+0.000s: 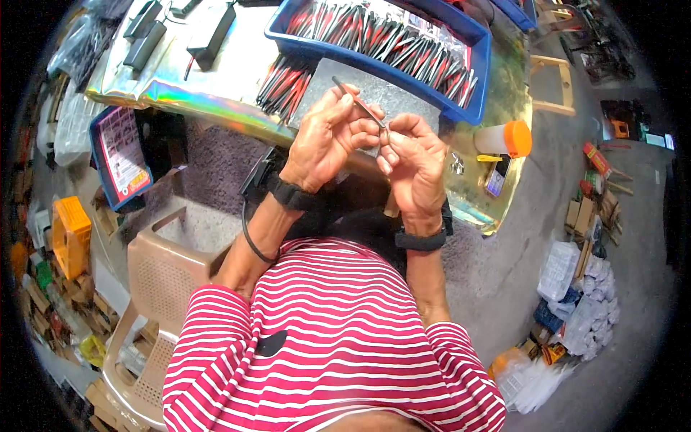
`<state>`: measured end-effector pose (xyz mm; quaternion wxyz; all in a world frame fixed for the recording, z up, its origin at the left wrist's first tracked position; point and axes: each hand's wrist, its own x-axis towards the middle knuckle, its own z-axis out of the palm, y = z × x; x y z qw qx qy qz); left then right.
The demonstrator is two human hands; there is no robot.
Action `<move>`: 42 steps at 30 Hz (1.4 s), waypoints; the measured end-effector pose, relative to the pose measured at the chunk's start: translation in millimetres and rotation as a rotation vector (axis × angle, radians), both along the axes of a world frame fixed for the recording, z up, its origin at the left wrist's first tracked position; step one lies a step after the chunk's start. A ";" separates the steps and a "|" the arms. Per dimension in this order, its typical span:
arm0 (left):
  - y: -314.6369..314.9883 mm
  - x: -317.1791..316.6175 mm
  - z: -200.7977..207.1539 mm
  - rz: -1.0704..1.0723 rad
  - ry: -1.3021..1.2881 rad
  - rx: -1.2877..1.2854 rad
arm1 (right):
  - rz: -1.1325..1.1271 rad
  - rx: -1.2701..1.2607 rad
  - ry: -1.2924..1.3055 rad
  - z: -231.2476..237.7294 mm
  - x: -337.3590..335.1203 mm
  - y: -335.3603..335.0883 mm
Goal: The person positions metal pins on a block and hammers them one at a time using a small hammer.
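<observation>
A thin dark stick-like piece with a reddish stretch (365, 108) slants between my two hands, above the table's near edge. My left hand (317, 144) is closed, its thumb and fingers holding the piece along its length. My right hand (416, 164) pinches at the lower right end, where a small metallic tip seems to show. Just beyond lies a grey flat slab (345, 75). A loose heap of similar black and red pieces (284, 90) rests left of the slab. Many more fill a long blue tray (484, 79) behind it.
A clear jar with an orange lid (517, 138) stands at the table's right, near small metal bits (457, 164). Black boxes (212, 39) lie far left on the shiny table cover (173, 79). A tan plastic chair (165, 266) stands left; bags (590, 309) lie on the right floor.
</observation>
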<state>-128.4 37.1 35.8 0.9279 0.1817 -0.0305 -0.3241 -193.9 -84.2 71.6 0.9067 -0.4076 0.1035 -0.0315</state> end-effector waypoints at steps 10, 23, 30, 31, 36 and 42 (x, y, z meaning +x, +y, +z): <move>-2.7 1.6 0.1 0.006 -0.012 0.021 | 0.009 -0.053 0.025 1.9 2.2 -2.6; -1.8 -0.5 12.8 0.138 -0.354 0.285 | -0.092 -0.443 -0.033 -4.3 2.8 2.8; -0.9 -9.0 12.5 0.125 -0.321 0.439 | -0.217 -0.809 -0.072 -8.3 3.1 12.3; -0.4 -10.2 12.9 0.125 -0.320 0.440 | -0.217 -0.809 -0.071 -11.7 3.2 11.5; 2.4 -11.7 11.4 0.109 -0.323 0.604 | -0.260 -0.993 -0.117 -24.0 2.6 11.0; 4.2 -6.7 2.6 0.099 -0.458 0.696 | -0.260 -1.031 -0.062 -41.0 3.1 8.6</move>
